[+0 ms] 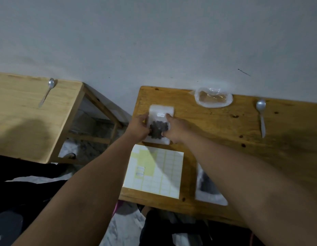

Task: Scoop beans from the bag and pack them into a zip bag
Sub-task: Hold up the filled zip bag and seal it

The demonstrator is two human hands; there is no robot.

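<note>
Two wooden tables stand against the wall. The left table (21, 121) carries one spoon, the left spoon (47, 93). On the right table (225, 130) lies one zip bag (161, 110) with a cluster of dark beans (157, 130) inside. The left hand (139, 126) grips its left edge with curled fingers. The right hand (173, 129) holds its right edge, forefinger stretched out along it. Just nearer lies one label sheet (154, 171). At the back sits one clear plastic bag (213, 99). One bean bag (207, 189) shows partly under the right forearm. Farthest right lies the right spoon (261, 116).
</note>
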